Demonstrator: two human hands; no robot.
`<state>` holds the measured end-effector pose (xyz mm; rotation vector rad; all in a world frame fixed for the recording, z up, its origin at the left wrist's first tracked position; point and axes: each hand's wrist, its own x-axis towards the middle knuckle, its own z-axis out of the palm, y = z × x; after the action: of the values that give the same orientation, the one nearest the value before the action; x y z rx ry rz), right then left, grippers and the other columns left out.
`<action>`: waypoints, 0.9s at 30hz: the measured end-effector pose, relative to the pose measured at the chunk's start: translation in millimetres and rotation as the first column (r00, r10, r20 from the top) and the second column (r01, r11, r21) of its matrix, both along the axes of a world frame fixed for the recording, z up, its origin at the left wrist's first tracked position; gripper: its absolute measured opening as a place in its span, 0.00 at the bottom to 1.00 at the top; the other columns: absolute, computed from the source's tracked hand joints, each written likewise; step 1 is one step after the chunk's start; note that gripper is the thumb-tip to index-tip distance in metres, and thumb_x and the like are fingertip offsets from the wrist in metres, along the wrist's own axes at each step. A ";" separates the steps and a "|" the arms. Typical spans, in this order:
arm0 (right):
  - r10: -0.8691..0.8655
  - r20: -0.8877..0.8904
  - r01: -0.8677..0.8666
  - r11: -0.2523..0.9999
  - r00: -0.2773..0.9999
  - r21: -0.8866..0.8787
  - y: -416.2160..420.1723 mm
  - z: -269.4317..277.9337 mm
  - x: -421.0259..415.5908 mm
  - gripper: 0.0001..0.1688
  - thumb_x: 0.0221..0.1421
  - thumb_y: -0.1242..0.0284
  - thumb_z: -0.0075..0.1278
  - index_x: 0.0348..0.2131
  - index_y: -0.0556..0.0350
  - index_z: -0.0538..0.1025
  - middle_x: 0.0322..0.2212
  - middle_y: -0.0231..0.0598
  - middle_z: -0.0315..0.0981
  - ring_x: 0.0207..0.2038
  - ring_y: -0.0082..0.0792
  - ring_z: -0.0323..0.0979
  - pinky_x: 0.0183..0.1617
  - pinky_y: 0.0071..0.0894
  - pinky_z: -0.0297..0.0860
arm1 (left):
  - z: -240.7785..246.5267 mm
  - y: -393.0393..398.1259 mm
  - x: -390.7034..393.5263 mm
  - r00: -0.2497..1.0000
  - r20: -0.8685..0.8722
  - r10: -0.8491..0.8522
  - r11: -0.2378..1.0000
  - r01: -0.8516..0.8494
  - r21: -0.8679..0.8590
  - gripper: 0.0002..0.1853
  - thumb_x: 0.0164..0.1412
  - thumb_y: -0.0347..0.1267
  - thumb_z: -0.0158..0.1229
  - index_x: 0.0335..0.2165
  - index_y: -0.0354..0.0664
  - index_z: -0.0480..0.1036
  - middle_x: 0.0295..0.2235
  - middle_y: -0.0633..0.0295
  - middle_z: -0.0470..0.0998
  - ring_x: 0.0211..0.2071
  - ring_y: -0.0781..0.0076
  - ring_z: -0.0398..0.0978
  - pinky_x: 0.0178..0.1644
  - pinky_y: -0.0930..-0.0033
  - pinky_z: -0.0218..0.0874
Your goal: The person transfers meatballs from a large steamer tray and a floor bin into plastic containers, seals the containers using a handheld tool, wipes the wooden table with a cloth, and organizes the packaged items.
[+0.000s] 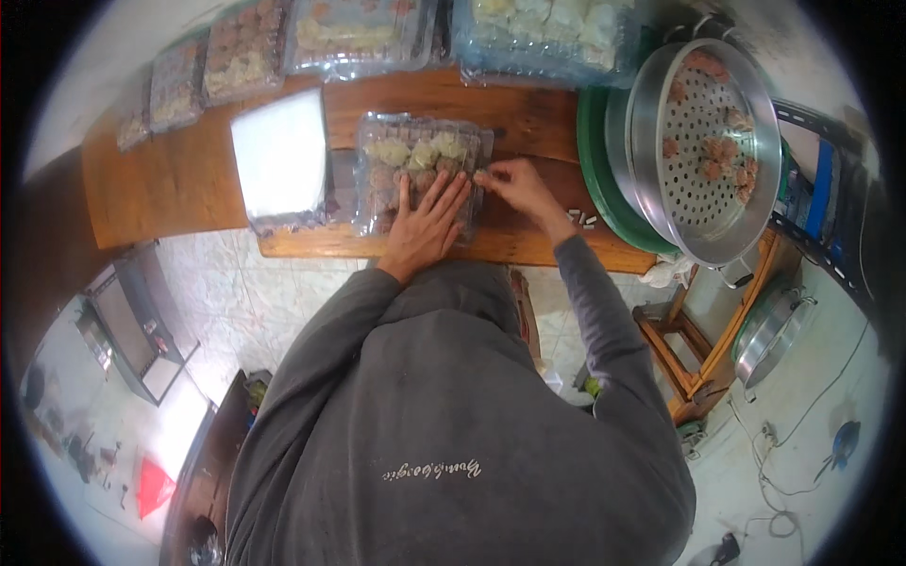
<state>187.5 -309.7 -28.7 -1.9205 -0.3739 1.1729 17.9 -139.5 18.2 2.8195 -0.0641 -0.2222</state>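
Note:
A clear plastic clamshell box (376, 205) filled with pale and brownish dumpling-like food pieces (425, 154) lies on the wooden bench before me. My left hand (425, 230) rests flat across its near part, fingers spread. At the box's right edge is my right hand (520, 185), its thumb and forefinger pinched around something small that I cannot make out. To the right of that hand, a few small whitish pieces (582, 218) lie on the wood. A white stack (279, 152), perhaps sheets or lids, sits left of the box.
Filled clear boxes (354, 35) line the bench's (163, 191) far side. At right, a perforated metal steamer tray (701, 163) with reddish food bits leans over a green basin (594, 170). A wooden stool frame (690, 347) stands below it, with cables (768, 460) on the floor.

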 end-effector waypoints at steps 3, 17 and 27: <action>0.067 -0.034 -0.068 0.997 0.997 -0.025 7.5 -2.7 15.9 0.27 0.58 0.53 0.64 0.33 0.63 0.85 0.22 0.39 0.79 0.26 0.27 0.73 0.33 0.34 0.69 | 2.1 -0.7 -1.5 0.999 -0.031 -0.010 1.000 0.009 -0.010 0.36 0.69 0.44 0.50 0.71 0.49 0.54 0.73 0.66 0.50 0.74 0.64 0.45 0.70 0.21 0.29; -0.223 0.118 0.226 0.974 0.968 -0.011 22.7 5.5 56.9 0.29 0.59 0.53 0.63 0.41 0.66 0.82 0.32 0.42 0.80 0.39 0.34 0.77 0.44 0.35 0.71 | 0.8 56.1 34.5 0.990 0.115 0.079 0.986 -0.060 -0.157 0.37 0.66 0.49 0.56 0.67 0.46 0.59 0.67 0.53 0.59 0.70 0.54 0.53 0.73 0.34 0.35; -0.690 -0.580 0.812 0.578 0.434 -0.081 -29.2 7.2 -189.8 0.33 0.60 0.59 0.64 0.56 0.60 0.71 0.49 0.40 0.74 0.50 0.34 0.72 0.54 0.35 0.69 | -5.4 135.0 63.9 0.957 -0.100 0.272 0.959 -0.279 -0.056 0.58 0.48 0.76 0.56 0.49 0.26 0.74 0.37 0.39 0.81 0.40 0.44 0.81 0.41 0.49 0.73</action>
<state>-2.3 -338.8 -21.5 -1.1890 0.6457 0.9227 81.8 -4.5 12.7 2.7046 0.3341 -0.2769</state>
